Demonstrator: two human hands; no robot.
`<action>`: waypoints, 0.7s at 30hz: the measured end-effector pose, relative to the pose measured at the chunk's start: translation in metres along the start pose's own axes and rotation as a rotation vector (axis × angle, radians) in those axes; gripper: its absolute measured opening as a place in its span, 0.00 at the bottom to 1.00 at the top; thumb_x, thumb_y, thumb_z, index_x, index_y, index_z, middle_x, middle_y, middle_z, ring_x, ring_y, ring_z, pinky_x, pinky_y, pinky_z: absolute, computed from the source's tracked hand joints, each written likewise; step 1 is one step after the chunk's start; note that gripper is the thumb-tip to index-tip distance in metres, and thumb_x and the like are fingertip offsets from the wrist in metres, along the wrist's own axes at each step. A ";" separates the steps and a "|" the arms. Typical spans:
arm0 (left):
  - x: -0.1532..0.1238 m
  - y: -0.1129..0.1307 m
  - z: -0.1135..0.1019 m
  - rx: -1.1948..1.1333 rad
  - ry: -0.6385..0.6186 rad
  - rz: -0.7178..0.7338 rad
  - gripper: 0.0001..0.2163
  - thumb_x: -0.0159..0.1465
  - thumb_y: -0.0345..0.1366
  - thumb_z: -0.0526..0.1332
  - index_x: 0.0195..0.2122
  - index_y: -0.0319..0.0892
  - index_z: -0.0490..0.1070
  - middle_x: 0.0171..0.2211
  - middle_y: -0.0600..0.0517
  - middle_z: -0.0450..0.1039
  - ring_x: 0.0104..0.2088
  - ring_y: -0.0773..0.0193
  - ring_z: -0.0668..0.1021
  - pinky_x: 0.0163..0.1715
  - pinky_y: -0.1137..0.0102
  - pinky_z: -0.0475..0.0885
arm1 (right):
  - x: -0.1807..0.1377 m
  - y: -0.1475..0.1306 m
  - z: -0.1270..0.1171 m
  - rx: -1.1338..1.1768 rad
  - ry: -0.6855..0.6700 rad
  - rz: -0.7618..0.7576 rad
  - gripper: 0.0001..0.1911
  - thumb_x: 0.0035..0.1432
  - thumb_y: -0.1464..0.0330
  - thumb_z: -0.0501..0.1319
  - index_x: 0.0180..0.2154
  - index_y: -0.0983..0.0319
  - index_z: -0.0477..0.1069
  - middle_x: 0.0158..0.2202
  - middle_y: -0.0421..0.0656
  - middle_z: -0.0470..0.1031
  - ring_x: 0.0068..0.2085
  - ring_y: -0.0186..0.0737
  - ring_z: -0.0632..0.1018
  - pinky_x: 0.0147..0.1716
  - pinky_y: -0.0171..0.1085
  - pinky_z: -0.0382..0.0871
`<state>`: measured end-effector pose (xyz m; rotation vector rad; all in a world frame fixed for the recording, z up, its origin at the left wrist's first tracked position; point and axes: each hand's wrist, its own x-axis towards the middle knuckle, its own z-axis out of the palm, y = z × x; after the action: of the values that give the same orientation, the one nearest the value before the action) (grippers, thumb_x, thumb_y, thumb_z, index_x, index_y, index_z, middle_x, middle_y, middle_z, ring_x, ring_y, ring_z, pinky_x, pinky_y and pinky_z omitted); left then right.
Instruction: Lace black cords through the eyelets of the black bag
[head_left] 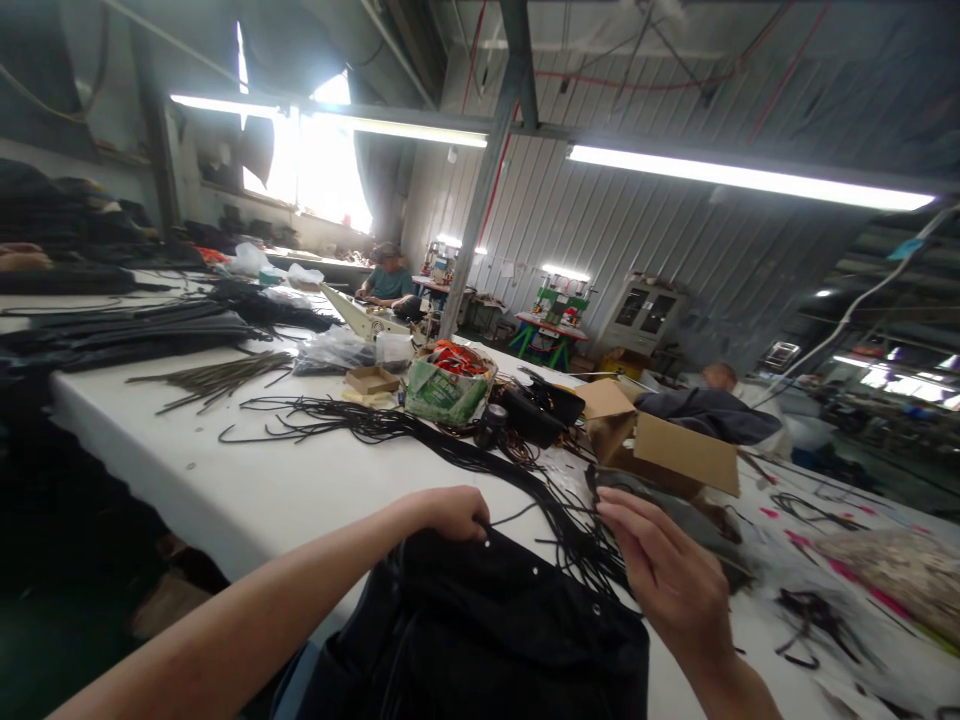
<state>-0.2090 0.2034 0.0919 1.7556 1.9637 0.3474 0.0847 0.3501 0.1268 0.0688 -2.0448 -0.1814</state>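
Black cloth garment (487,620) with small pale snaps lies bunched at the near table edge, partly over the lap. Left hand (450,512) rests on its top hem, fingers curled and pressed together on a thin black cord (517,517) that runs out from the pinch; whether cloth is caught in the same pinch cannot be told. Right hand (660,570) hovers just right of that grip, fingers loosely spread, fingertips at the bundle of black cords (465,450); no closed hold visible. Judgement: garment is soft, limp and light, will sag and fold, so best taken at the hem beside the snaps; the cord is thin and slack, apt to slip and tangle, so it needs a fingertip pinch near its end. Beyond the grip the bundle trails away across the white table (247,490). Further out: green bag (442,392), open cardboard box (667,450), olive strips (217,380). A person (386,280) sits well apart at the back.
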 end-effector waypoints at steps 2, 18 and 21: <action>-0.003 0.005 -0.002 -0.064 0.013 0.004 0.12 0.71 0.42 0.65 0.48 0.44 0.86 0.41 0.50 0.83 0.40 0.57 0.80 0.42 0.68 0.70 | 0.003 -0.011 -0.001 0.030 0.027 0.002 0.14 0.73 0.78 0.66 0.54 0.58 0.80 0.56 0.46 0.77 0.52 0.39 0.80 0.58 0.39 0.73; -0.027 0.015 0.000 -0.119 0.026 -0.002 0.11 0.66 0.35 0.72 0.48 0.42 0.87 0.42 0.49 0.84 0.42 0.55 0.82 0.42 0.67 0.71 | -0.012 -0.041 -0.016 0.077 0.113 -0.112 0.25 0.66 0.86 0.64 0.61 0.64 0.74 0.54 0.51 0.81 0.54 0.47 0.82 0.54 0.48 0.78; -0.026 0.016 0.002 -0.132 0.083 0.004 0.10 0.66 0.32 0.69 0.47 0.41 0.87 0.40 0.49 0.85 0.41 0.57 0.82 0.41 0.68 0.71 | -0.021 -0.047 -0.002 0.111 0.019 -0.068 0.18 0.69 0.84 0.63 0.56 0.64 0.76 0.54 0.52 0.79 0.55 0.45 0.81 0.56 0.46 0.77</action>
<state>-0.1926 0.1797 0.1023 1.6867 1.9472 0.5467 0.0948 0.3058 0.1015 0.2086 -2.0340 -0.1094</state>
